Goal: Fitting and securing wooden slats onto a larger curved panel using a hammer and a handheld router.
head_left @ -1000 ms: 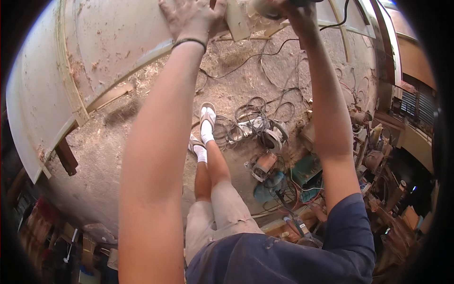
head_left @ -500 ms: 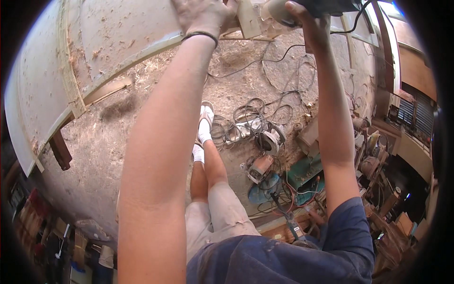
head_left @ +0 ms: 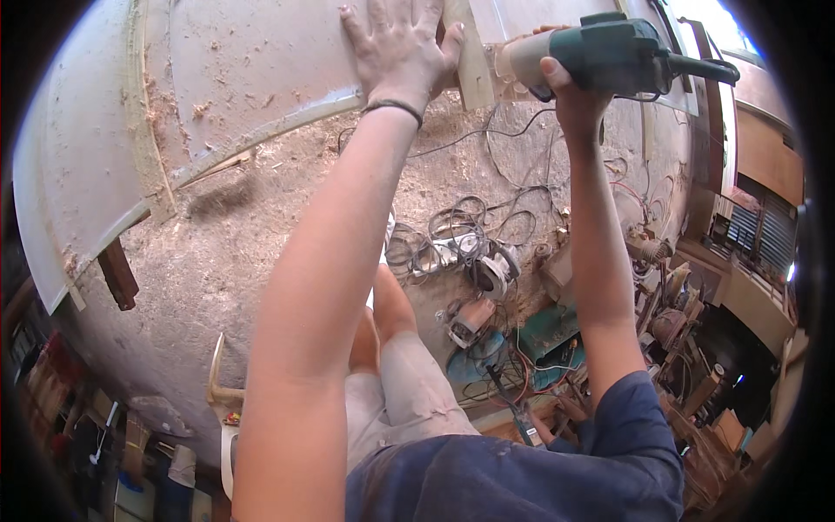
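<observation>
My left hand [head_left: 400, 56] lies flat with fingers spread on a large pale framed panel [head_left: 252, 56] strewn with wood shavings. Beside its thumb, a narrow wooden strip [head_left: 473, 65] juts over the panel's near edge. My right hand [head_left: 578, 96] is wrapped round a corded power tool [head_left: 613, 54] with a dark green body and a pale nose. The tool lies sideways, its nose toward the wooden strip and its cord end to the right. Its working tip is hidden, so I cannot tell whether it touches the wood.
Looped black cables [head_left: 461, 217] lie on the dusty floor [head_left: 217, 270] near my feet. Several power tools sit there, including one with an orange-brown body [head_left: 472, 322], beside a green case [head_left: 548, 344]. Wood scraps and machinery [head_left: 683, 322] crowd the right. A dark wooden leg [head_left: 117, 274] shows below the panel.
Both hands, the power tool and the panel edge appear lower in the picture, as the view has shifted. More of the tool shows. My left hand's fingers are now seen spread on the panel.
</observation>
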### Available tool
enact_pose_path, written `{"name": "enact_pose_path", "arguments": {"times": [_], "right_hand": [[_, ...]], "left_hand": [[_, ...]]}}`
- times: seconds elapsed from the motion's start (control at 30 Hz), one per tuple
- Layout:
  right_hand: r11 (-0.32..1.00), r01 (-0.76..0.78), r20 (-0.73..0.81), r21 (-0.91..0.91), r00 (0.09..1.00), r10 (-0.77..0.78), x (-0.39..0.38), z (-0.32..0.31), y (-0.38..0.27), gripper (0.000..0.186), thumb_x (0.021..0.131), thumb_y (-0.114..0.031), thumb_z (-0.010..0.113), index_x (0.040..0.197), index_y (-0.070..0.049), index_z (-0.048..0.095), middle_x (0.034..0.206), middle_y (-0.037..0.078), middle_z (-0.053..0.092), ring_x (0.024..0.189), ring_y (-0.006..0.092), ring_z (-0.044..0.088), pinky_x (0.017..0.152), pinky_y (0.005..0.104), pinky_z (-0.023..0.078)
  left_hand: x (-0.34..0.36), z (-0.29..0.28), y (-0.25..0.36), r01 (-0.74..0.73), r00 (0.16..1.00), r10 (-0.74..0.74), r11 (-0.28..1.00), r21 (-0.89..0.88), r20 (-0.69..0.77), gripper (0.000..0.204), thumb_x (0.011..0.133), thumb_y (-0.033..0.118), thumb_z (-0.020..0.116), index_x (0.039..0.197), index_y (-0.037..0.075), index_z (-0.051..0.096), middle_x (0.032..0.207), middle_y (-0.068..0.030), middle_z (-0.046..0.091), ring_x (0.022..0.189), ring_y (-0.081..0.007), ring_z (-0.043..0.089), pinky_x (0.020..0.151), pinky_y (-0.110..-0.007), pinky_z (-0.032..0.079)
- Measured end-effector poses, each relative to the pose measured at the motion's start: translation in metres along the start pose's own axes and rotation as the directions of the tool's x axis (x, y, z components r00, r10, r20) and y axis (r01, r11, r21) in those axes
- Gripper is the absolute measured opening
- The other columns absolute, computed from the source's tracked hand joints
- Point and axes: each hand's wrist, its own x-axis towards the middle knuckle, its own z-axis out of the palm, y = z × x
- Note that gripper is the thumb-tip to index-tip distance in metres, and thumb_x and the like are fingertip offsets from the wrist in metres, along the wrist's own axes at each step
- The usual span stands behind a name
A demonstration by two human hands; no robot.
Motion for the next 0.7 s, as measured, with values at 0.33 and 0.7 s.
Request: {"name": "enact_pose_path", "arguments": {"times": [0.33, 0.7], "right_hand": [[0.998, -0.045, -0.125, 0.031, 0.991, 0.049, 0.049, 0.017, 0.032, 0.049, 0.075, -0.007, 0.078, 0.117, 0.000, 0.054, 0.102, 0.010, 0.067, 0.094, 0.0207, 0.067, 0.086, 0.0364, 0.055], [0.990, -0.131, -0.171, -0.049, 0.978, 0.121, 0.101, 0.033, 0.055, 0.041, 0.071, -0.008, 0.081, 0.107, -0.002, 0.062, 0.098, 0.007, 0.069, 0.088, 0.0174, 0.067, 0.080, 0.0322, 0.055]], "left_hand": [[0.001, 0.014, -0.004, -0.018, 1.000, 0.019, 0.998, 0.052, -0.015, 0.058, 0.097, 0.056, 0.031, 0.151, 0.036, 0.030, 0.159, -0.0011, 0.026, 0.149, -0.0311, 0.013, 0.117, -0.061, 0.000], [0.005, 0.002, 0.000, -0.035, 0.998, 0.029, 0.995, 0.096, 0.059, 0.058, 0.097, 0.057, 0.033, 0.151, 0.036, 0.031, 0.159, -0.0018, 0.028, 0.148, -0.0329, 0.016, 0.115, -0.063, 0.004]]}}
